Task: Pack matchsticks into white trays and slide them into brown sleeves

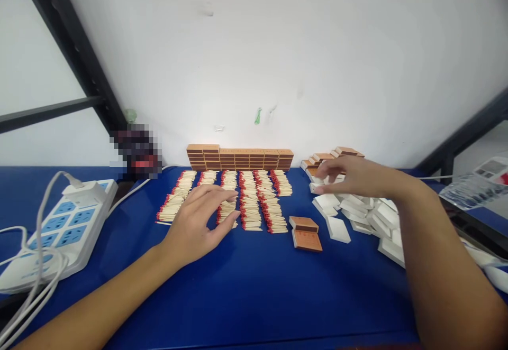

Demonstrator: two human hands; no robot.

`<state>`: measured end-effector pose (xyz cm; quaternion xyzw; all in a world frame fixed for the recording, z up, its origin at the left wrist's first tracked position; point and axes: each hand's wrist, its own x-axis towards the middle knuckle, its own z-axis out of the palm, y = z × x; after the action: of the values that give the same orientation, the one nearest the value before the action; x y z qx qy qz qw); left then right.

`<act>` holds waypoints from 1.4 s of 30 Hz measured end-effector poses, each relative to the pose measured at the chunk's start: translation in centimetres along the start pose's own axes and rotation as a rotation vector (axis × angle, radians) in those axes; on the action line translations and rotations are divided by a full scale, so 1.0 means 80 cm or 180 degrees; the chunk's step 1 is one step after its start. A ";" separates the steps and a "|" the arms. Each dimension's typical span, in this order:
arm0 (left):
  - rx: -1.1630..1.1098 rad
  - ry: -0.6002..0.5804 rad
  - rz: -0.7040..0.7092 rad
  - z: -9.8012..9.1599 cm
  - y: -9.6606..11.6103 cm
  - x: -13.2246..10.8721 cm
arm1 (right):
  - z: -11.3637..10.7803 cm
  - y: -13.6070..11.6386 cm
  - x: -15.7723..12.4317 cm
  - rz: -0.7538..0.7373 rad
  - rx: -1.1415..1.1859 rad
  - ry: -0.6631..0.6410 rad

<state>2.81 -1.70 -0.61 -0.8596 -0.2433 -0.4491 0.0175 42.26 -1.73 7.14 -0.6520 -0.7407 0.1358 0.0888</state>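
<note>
Over the left part of the rows of red-tipped matches (251, 207) hovers my left hand (200, 223), thumb and fingers apart and nothing visible between them. My right hand (353, 178) reaches in above the white matchbox trays (338, 229), its thumb and forefinger spread; whether it touches a tray beneath cannot be made out. Two brown matchboxes (307, 240) lie close together between the matches and the trays. More brown matchbox covers (347, 151) are piled behind my right hand, which partly hides them.
A low wall of stacked matchboxes (246, 159) stands along the white wall. On the left lies a power strip (85, 228) with looped white cables. A clear plastic bag (474, 186) is at the far right. Black metal frame bars (75, 48) flank the blue tabletop (254, 286).
</note>
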 end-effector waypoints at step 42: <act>0.0118 -0.0088 -0.0066 -0.002 -0.010 0.000 | 0.137 -0.167 -0.001 -0.1025 0.2815 0.0040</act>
<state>2.36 -1.01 -0.69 -0.8626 -0.2607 -0.4328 0.0254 26.28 -4.25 1.02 -0.4292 -0.7029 0.4189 0.3824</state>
